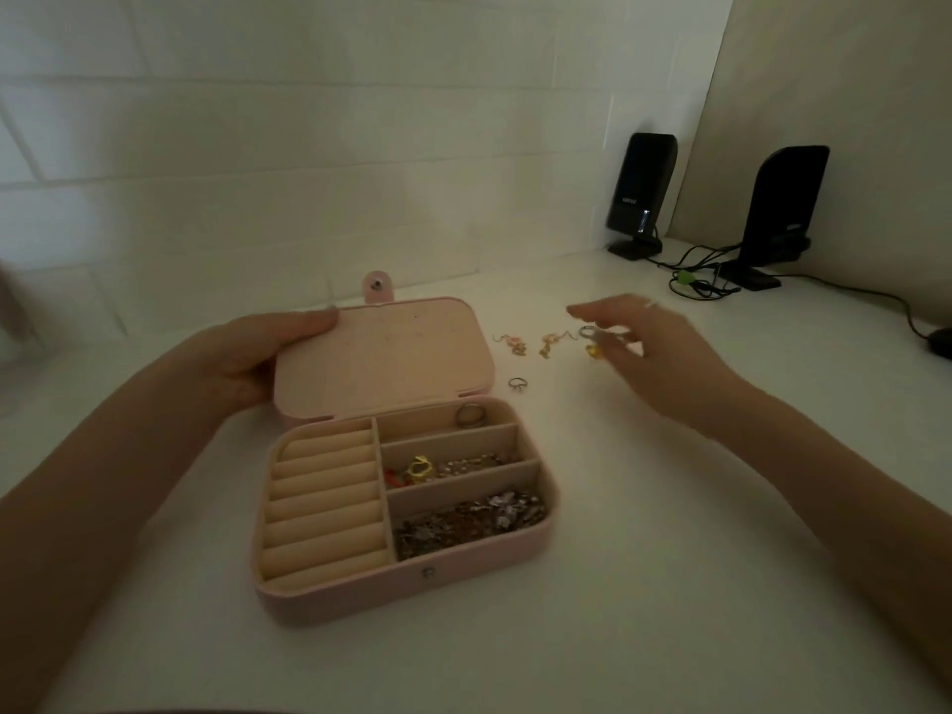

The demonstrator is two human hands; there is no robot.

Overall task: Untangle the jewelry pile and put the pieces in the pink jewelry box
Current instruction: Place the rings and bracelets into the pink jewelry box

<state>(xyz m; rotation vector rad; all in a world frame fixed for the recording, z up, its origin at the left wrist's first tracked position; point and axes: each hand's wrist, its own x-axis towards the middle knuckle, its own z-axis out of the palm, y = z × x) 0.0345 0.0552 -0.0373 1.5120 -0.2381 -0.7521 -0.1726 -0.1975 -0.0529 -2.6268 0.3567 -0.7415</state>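
Jewelry left on the table [618, 559] looks light, small and slippery: pinch the loose ring [517, 383] by its band, the earrings [515, 345] by their hooks. Your left hand [247, 358] grips the box lid [381, 353]; your right hand [649, 347] is blurred, seemingly pinching a ring [587, 332].

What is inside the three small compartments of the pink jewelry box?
Far compartment: one silver ring. Middle: a gold piece with red bits and a beaded chain. Near: a tangled chain heap; anything beneath the heap is covered.

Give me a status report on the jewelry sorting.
Left hand holds pink jewelry box lid open. Right hand pinches silver ring. Small ring, two earrings remain out.
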